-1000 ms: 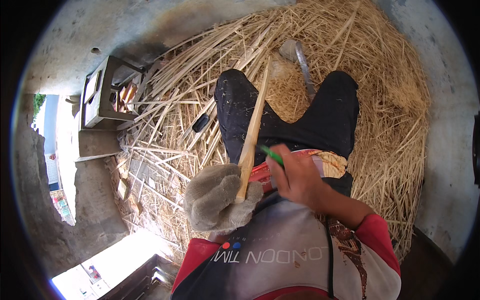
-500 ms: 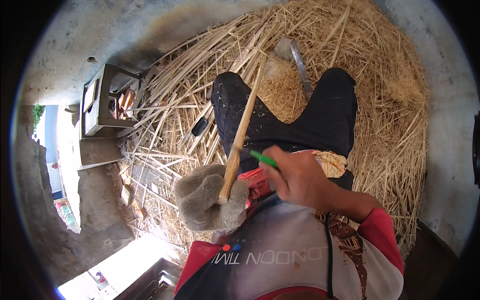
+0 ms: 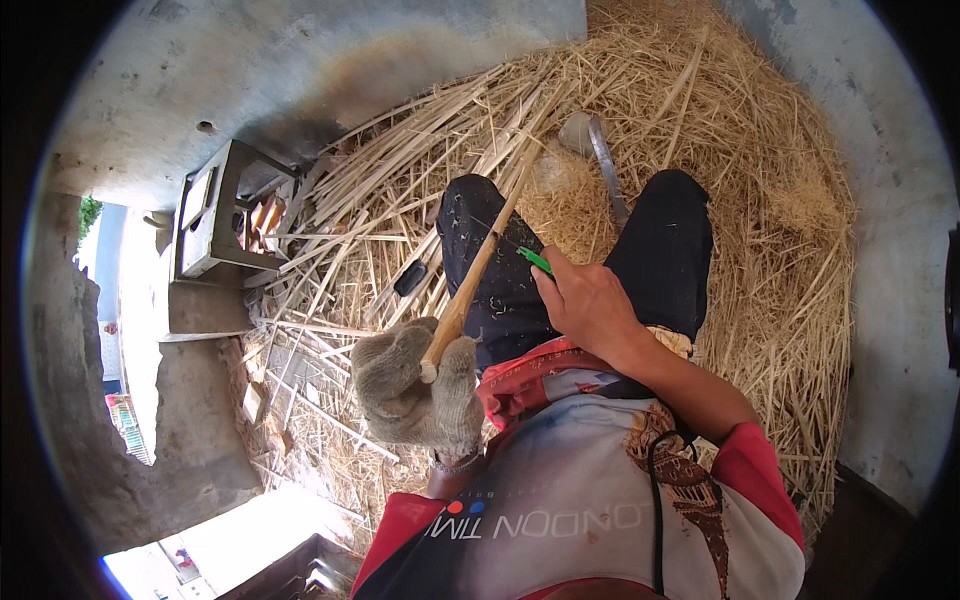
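Note:
A knitted grey-beige glove covers my left hand point(image 3: 415, 390), whose fingers are wrapped round the near end of a pale wooden stick point(image 3: 470, 290). The stick slants up and away across my left thigh, its far end over the straw. My bare right hand point(image 3: 597, 312) is closed on a green-handled knife point(image 3: 535, 262). A thin dark blade runs from that handle toward the stick and meets or crosses it partway along; whether it bites into the wood I cannot tell.
Straw and shavings point(image 3: 770, 200) cover the floor, with long split strips point(image 3: 400, 140) at the far left. Between my knees lies a curved metal blade point(image 3: 606, 165) beside a grey stone point(image 3: 576, 132). A black oblong object point(image 3: 410, 278) and a wooden stool-like frame point(image 3: 215, 240) are leftward.
My right hand and the knife have moved away from my body along the stick. The stick's near end has shifted slightly left and toward the far side, still in my left hand.

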`<state>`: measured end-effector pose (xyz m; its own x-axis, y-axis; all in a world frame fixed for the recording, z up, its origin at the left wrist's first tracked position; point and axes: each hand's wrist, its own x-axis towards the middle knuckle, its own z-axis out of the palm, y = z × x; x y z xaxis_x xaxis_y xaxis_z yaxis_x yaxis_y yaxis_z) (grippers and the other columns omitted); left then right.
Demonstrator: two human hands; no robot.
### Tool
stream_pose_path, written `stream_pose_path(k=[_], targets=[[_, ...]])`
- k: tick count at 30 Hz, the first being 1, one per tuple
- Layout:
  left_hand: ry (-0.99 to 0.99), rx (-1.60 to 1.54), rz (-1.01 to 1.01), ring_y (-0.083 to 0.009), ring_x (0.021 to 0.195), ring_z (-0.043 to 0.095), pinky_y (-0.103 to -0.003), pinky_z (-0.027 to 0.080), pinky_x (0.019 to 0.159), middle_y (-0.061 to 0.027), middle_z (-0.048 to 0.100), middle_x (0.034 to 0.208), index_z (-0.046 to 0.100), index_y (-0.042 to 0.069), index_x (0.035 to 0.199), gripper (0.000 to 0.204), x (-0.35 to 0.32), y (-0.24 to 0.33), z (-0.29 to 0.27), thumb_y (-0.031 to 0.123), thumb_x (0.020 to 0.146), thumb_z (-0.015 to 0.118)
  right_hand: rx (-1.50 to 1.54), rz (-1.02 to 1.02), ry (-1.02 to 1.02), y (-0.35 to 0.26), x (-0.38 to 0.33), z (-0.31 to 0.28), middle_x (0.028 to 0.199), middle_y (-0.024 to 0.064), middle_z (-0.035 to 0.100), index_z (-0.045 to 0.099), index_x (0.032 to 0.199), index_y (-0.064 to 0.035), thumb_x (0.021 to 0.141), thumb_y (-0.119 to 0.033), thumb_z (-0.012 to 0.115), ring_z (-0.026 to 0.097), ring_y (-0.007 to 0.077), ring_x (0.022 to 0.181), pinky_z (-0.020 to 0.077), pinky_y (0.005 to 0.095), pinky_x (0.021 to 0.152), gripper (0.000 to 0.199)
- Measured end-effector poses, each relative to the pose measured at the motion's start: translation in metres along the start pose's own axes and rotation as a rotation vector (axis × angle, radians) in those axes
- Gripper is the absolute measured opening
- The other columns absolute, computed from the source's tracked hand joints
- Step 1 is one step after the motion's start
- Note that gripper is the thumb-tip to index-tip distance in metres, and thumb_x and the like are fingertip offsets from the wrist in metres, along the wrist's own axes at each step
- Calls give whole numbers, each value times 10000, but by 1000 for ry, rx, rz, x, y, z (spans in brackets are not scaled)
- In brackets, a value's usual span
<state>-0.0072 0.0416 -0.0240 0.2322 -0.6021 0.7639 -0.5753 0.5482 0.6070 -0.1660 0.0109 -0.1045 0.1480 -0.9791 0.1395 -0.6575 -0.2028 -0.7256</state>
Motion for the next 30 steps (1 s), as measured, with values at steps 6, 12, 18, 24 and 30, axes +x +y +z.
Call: stream_pose_path(k=[6,12,18,24,30], targets=[[67,13,-84,-133,576,515,-265,409,546,-80,608,658,639,-18,751,515,1,5,4,473,849,757,236,-151,-1,-42,-21,-13,612,230,600,508,957,-32,988,-223,554,631,452,611,507,545,537,198],[108,65,-151,-132,582,518,-264,408,550,-83,616,665,649,-25,755,516,1,8,6,469,839,775,119,-32,-84,-30,-3,-17,619,250,601,504,983,-20,995,-228,545,625,470,612,503,545,544,212],[170,-78,-133,-145,570,595,-224,459,483,-131,645,744,604,-89,903,534,-1,-12,7,379,801,843,119,-10,-95,-24,1,-15,629,243,606,491,983,-16,990,-214,554,625,467,613,505,538,556,208],[225,-123,-158,-157,550,617,-228,476,454,-157,654,779,546,-78,1030,518,3,-7,15,303,825,831,263,-166,-95,-54,-8,-29,586,234,556,512,999,-10,980,-135,576,612,445,584,464,498,517,142],[209,-90,-139,-146,529,603,-227,469,446,-154,656,769,556,-65,1039,448,1,-12,11,267,861,799,164,-68,-98,-38,7,-22,598,226,595,460,957,-18,974,-172,575,616,456,573,496,532,495,192]])
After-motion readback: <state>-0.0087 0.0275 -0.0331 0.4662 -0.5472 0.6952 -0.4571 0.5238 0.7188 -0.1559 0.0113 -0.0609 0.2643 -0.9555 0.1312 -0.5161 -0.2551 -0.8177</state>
